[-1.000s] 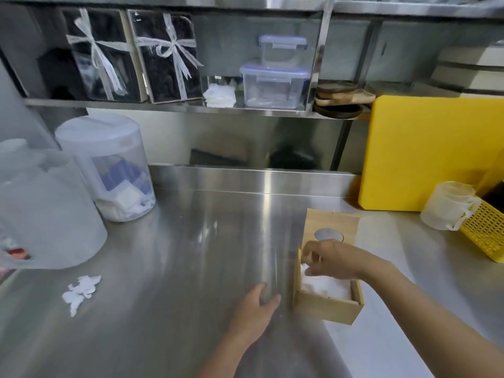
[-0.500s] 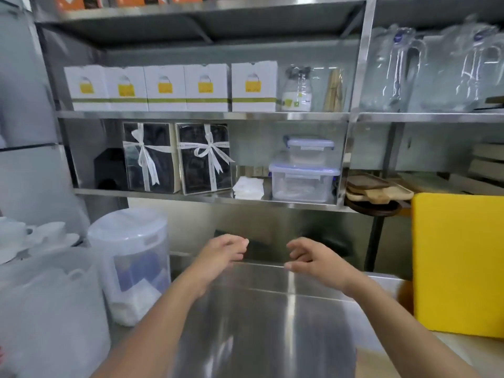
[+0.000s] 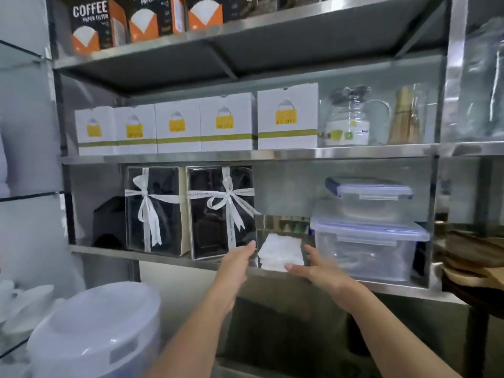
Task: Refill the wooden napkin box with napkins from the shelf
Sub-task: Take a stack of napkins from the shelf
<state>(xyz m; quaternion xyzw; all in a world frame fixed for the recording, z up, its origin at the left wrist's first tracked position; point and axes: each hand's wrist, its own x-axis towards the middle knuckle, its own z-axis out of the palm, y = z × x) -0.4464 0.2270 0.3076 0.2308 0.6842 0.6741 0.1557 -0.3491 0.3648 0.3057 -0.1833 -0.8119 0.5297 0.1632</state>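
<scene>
at the lower shelf (image 3: 169,259): both hands flank the napkin stack (image 3: 281,251).
head view: left hand (image 3: 236,264) and right hand (image 3: 317,271) open, holding nothing. squeeze evenly from both sides, lift level. wooden box out of view.

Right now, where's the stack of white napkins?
In the head view the napkin stack sits on the lowest shelf, between the ribboned black gift box and the clear lidded container, flanked by the left hand and right hand.
</scene>
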